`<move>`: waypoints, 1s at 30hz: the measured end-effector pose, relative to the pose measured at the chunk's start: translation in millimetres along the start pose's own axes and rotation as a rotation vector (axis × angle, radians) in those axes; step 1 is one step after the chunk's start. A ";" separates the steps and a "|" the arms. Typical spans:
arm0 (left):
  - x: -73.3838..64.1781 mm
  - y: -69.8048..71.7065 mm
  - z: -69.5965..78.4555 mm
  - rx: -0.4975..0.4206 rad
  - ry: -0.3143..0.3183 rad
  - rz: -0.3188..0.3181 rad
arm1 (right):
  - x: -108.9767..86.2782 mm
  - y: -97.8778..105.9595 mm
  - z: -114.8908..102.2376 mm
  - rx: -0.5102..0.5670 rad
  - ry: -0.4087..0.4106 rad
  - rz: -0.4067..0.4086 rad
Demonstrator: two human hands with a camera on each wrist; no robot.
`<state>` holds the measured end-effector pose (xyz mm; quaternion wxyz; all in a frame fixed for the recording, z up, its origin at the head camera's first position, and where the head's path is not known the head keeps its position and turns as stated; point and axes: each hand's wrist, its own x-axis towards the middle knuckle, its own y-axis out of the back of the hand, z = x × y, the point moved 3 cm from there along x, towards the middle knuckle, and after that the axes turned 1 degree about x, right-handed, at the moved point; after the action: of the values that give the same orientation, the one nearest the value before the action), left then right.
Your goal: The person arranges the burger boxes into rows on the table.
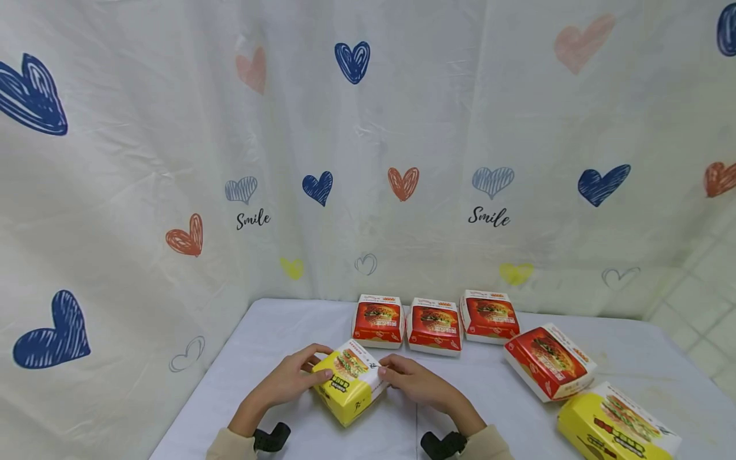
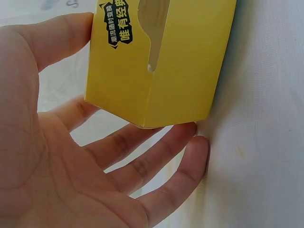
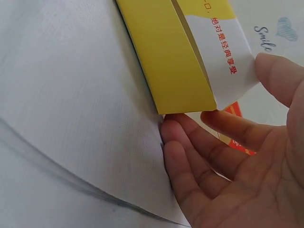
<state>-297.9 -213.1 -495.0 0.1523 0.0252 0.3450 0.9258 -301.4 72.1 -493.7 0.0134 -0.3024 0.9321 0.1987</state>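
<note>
A yellow-and-white burger box (image 1: 349, 384) sits at an angle on the white-covered table between both hands. My left hand (image 1: 289, 378) grips its left side, thumb on the top edge and fingers curled behind. In the left wrist view, the yellow end (image 2: 156, 71) of that box shows above the bent fingers. On the other side my right hand (image 1: 418, 381) pinches the white corner, its thumb on the upper edge. The right wrist view shows its fingers (image 3: 209, 156) bent under and behind the box end, low against the cloth.
Red burger boxes (image 1: 377, 321), (image 1: 434, 326), (image 1: 490, 316) stand in a row at the back. Another red box (image 1: 550, 362) lies angled on the right, beside a second yellow box (image 1: 618, 425). A heart-printed curtain (image 1: 425, 128) hangs behind the table (image 1: 276, 332).
</note>
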 end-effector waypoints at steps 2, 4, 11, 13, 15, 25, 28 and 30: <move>0.0 0.3 0.1 -0.006 -0.004 -0.002 | 0.2 -0.3 -0.2 0.003 0.006 0.000; 0.0 0.5 0.0 -0.012 -0.004 -0.002 | 0.1 -0.6 -0.3 -0.001 0.009 0.000; -0.1 0.6 -0.1 -0.024 -0.019 -0.003 | -2.3 -0.4 -4.3 -0.052 0.020 -0.004; -0.2 0.9 0.7 -0.022 -0.024 -0.002 | -2.7 0.4 -6.3 -0.055 0.032 -0.007; -0.1 1.2 1.6 -0.026 -0.031 -0.001 | -2.8 1.2 -7.7 -0.050 0.045 -0.009; 2.0 0.4 -0.2 -0.067 -0.013 0.016 | -2.6 2.6 -7.5 -0.037 0.066 0.002; 1.9 0.1 0.2 -0.074 -0.006 0.021 | -2.9 2.3 -7.6 -0.031 0.064 -0.007; 1.5 -0.1 1.0 -0.078 -0.001 0.026 | -3.3 1.8 -7.9 -0.030 0.055 -0.011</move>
<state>-299.2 -212.0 -494.4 0.1411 0.0241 0.3081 0.9405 -299.0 72.3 -485.3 -0.0158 -0.3131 0.9274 0.2041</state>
